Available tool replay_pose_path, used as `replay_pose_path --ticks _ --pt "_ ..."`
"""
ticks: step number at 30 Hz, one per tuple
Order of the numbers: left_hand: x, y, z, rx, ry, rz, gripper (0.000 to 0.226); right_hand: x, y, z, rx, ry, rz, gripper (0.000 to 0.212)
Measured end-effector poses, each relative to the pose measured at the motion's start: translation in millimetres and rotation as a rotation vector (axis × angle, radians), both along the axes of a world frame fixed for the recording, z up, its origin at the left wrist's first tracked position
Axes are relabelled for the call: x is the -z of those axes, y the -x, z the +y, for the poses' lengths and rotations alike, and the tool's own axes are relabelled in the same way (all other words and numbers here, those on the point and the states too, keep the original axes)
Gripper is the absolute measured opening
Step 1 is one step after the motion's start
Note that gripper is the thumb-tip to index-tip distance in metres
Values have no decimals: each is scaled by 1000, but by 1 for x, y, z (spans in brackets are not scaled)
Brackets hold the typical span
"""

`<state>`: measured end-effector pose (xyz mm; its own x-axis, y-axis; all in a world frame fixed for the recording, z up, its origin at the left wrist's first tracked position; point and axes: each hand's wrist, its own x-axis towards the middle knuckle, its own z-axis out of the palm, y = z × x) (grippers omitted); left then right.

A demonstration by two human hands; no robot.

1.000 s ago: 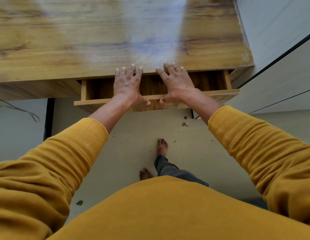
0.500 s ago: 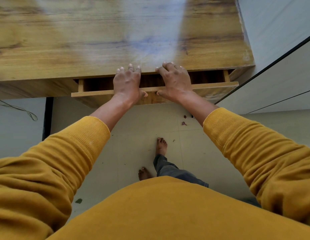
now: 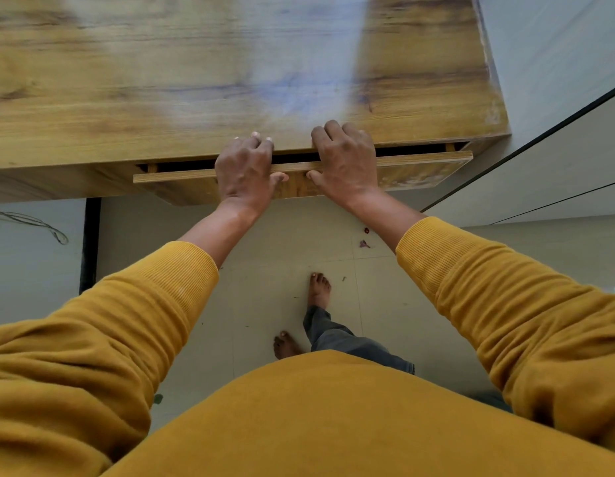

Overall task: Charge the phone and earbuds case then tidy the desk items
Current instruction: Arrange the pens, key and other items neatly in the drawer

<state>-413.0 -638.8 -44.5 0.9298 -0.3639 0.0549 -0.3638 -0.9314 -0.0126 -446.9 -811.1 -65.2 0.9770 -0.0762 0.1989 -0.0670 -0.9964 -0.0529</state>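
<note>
**Both hands on a nearly shut drawer**

At the far left, a thin cable (image 3: 34, 223) is lying looped on the pale floor (image 3: 264, 304), beside a dark upright strip (image 3: 91, 242) under the desk. Above it, the wooden tabletop (image 3: 161, 80) is filling the upper part of the view, washed by a pale glare near its middle.

Under the tabletop's front edge, the drawer (image 3: 182, 175) is standing out only slightly, leaving a narrow dark gap; its inside is hidden. The phone and the earbuds case are not showing anywhere in view.

The left hand (image 3: 245, 173) is gripping the drawer's front panel, fingers curled over its top edge and thumb lying along the face. Just to the right, the right hand (image 3: 345, 165) is gripping the same panel in the same way, fingers hooked over the top, thumb pointing toward the left hand.

Mustard-yellow sleeves (image 3: 127, 321) are covering both forearms up to the wrists. Below, two bare feet (image 3: 319, 290) are standing on the floor, with small scraps (image 3: 364, 243) lying near them. At the right, a pale wall (image 3: 557, 160) is meeting the tabletop's end.
</note>
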Motion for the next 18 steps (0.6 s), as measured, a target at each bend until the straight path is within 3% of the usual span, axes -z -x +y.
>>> replay_pose_path --ticks 18 --pt "10 -34 -5 60 -26 -83 52 17 -22 -3 14 101 -113 43"
